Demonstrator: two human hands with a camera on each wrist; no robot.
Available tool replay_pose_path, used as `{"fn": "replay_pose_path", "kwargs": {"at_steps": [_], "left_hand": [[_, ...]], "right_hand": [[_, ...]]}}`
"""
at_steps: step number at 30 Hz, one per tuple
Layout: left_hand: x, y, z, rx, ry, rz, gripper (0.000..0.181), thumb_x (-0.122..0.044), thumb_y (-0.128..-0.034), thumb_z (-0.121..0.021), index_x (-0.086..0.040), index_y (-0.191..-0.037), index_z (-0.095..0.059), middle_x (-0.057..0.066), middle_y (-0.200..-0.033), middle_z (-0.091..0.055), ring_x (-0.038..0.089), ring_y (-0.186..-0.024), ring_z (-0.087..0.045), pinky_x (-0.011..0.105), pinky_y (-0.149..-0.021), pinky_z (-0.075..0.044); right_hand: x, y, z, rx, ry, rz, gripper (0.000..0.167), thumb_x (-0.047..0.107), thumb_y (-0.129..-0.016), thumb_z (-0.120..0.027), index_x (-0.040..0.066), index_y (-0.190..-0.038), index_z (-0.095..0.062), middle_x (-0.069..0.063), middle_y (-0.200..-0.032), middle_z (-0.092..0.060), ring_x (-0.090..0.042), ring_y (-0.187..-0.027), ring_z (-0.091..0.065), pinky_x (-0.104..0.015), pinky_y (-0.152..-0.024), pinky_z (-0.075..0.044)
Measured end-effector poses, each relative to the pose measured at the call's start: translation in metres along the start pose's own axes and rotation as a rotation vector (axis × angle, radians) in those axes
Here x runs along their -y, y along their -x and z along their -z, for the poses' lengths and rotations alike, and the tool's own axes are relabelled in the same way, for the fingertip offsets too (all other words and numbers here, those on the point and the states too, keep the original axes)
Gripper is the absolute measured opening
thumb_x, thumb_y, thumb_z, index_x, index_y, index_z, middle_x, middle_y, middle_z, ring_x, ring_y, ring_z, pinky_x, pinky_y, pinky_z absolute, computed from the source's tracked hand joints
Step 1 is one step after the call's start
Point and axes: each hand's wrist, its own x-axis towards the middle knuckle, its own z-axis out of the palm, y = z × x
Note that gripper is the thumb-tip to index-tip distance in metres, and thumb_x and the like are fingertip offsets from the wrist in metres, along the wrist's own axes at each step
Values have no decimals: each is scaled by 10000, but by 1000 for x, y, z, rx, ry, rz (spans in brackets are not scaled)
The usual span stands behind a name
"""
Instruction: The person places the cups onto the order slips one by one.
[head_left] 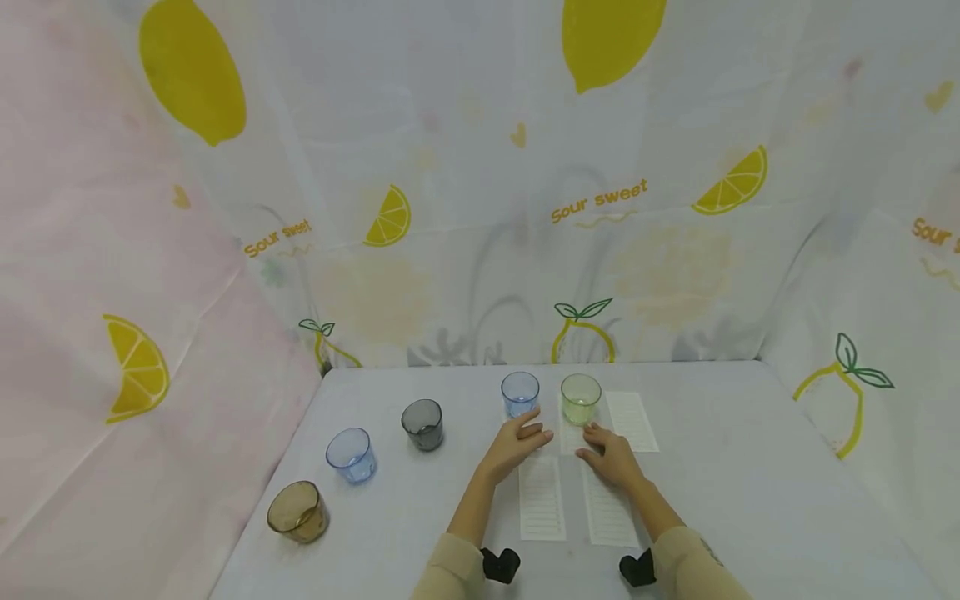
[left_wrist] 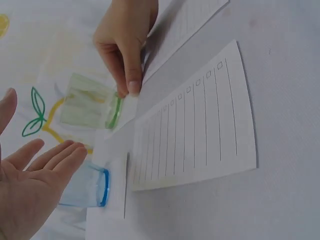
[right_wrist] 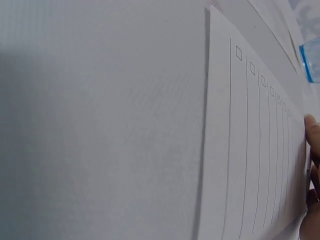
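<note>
My left hand point(head_left: 513, 447) hovers in front of a blue glass point(head_left: 520, 390), fingers extended and apart with nothing in them. In the left wrist view its palm and spread fingers point(left_wrist: 47, 165) show beside that glass. Just to the right, a green glass point(head_left: 581, 400) stands upright on a lined paper slip point(head_left: 568, 439). My right hand point(head_left: 615, 458) reaches to this slip, its fingertips down close to the glass's base. Whether they touch the glass is unclear. Only part of the right hand shows at the edge of the right wrist view.
Lined paper slips point(head_left: 542, 504), point(head_left: 633, 422) lie around the hands, another slip point(head_left: 611, 512) under the right forearm. On the left stand a grey glass point(head_left: 423, 423), a second blue glass point(head_left: 352, 456) and a brown glass point(head_left: 298, 512). A lemon-print curtain point(head_left: 465, 275) hangs behind the table.
</note>
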Motion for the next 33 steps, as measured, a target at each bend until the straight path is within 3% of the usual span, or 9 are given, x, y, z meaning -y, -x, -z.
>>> {"fn": "replay_pose_path", "kwargs": {"at_steps": [6,14,19,24,27,31,33], "left_hand": [[1,26,18,-57,62,-8,668,-246,-908,-633,40,-1427,-324,329,-1357,-424,406,-1250,-453,474,-1023,-395],[5,55,41,-205,76,-13,685,-255,-903,-643,38,-1430,-318,311,-1367,-424,410,-1250,-449,453,-1018,-401],[4,72,59,-292,63,-48,633,-233,-891,-660,19,-1400,-380,295,-1319,-485,385,-1206,-507,381,-990,-448],[-10,96,77,-415,27,-89,522,-102,-883,-655,77,-1326,-445,314,-1221,-546,392,-1126,-558,252,-893,-505],[-3,107,89,-483,10,-87,523,-93,-879,-660,77,-1324,-446,295,-1208,-563,317,-1088,-596,183,-853,-499],[13,117,104,-562,29,-83,548,-92,-868,-673,56,-1342,-440,285,-1220,-561,88,-1005,-617,145,-848,-487],[13,125,110,-600,42,-67,544,-80,-862,-678,46,-1339,-448,290,-1227,-552,25,-974,-607,146,-853,-487]], "right_hand": [[0,0,-2,-27,-5,3,379,89,-774,-743,-130,-1064,-636,-239,-1190,-595,-424,-1173,-508,-529,-996,-387],[0,8,3,-108,-14,28,381,73,-762,-749,-114,-1074,-636,-255,-1177,-591,-428,-1145,-525,-524,-983,-390],[-5,12,18,-135,1,18,395,82,-777,-746,-109,-1102,-627,-268,-1168,-594,-438,-1118,-543,-518,-964,-414],[-14,18,41,-109,57,-19,429,131,-819,-715,-126,-1141,-597,-288,-1180,-578,-473,-1106,-533,-553,-936,-430],[-22,21,54,-104,90,-46,447,135,-832,-704,-139,-1162,-576,-308,-1198,-555,-486,-1123,-512,-567,-943,-421],[-36,25,66,-109,133,-56,466,114,-828,-707,-151,-1178,-549,-332,-1235,-511,-491,-1166,-469,-576,-973,-386],[-41,26,69,-101,144,-64,488,107,-824,-708,-158,-1192,-529,-336,-1265,-483,-492,-1199,-433,-579,-995,-359]]}}
